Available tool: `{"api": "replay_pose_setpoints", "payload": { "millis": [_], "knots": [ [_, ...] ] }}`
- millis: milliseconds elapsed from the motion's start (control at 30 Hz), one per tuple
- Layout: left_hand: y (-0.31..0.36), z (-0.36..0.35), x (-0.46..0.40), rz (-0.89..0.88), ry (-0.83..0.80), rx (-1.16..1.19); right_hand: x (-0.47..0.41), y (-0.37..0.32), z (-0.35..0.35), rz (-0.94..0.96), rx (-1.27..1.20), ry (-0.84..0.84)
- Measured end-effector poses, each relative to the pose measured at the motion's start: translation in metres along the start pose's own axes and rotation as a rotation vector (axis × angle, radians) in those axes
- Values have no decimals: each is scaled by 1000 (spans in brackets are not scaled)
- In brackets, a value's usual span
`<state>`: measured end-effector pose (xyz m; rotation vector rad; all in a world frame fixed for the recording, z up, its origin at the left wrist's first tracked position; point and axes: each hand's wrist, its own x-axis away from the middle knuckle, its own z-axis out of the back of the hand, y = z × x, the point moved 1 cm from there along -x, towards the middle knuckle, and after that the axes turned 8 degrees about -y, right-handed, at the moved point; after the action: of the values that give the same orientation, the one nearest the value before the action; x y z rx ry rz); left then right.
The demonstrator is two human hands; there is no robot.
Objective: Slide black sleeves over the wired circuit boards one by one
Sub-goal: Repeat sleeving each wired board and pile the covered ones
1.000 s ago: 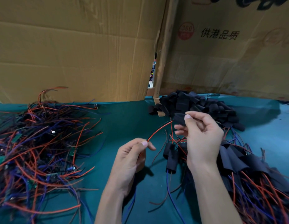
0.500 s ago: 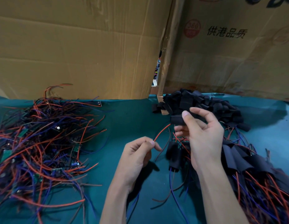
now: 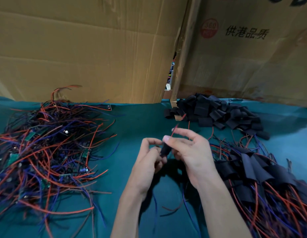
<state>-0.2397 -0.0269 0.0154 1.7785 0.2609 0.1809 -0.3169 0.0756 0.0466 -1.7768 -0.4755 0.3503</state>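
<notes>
Two piles tell you where you stand. On your left lies a big tangle of wired boards (image 3: 46,148) with bare green boards showing among the red and blue leads, none of them sleeved as far as can be seen. On your right, the finished heap (image 3: 262,176) shows black sleeves already over their boards, wires trailing out toward you. Behind it, by the cardboard wall (image 3: 80,48), sits the stock of loose sleeves (image 3: 216,112), with plenty left.

Between the piles, above the green counter (image 3: 135,121), you hold the piece in hand. Your left hand (image 3: 147,162) has its fingers curled and pinches the lower end of a black sleeve (image 3: 165,150). Your right hand (image 3: 188,150) takes the sleeve's top between thumb and finger, the other fingers loosely spread, and a red wire (image 3: 175,130) rises out past your fingertips. The board itself is hidden, so whether it is fully inside cannot be told.

By the look of it, the unsleeved heap is at least as large as the finished one, so about half the job or more remains.
</notes>
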Motion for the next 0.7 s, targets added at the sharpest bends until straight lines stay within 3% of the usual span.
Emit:
{"api": "replay_pose_setpoints", "payload": {
  "millis": [300, 700],
  "knots": [
    [-2, 4, 3, -75, 73, -22, -1, -1, 10, 140, -10, 187],
    [-2, 3, 0, -123, 151, 86, -1, -1, 12, 147, 88, 180]
  ]
}}
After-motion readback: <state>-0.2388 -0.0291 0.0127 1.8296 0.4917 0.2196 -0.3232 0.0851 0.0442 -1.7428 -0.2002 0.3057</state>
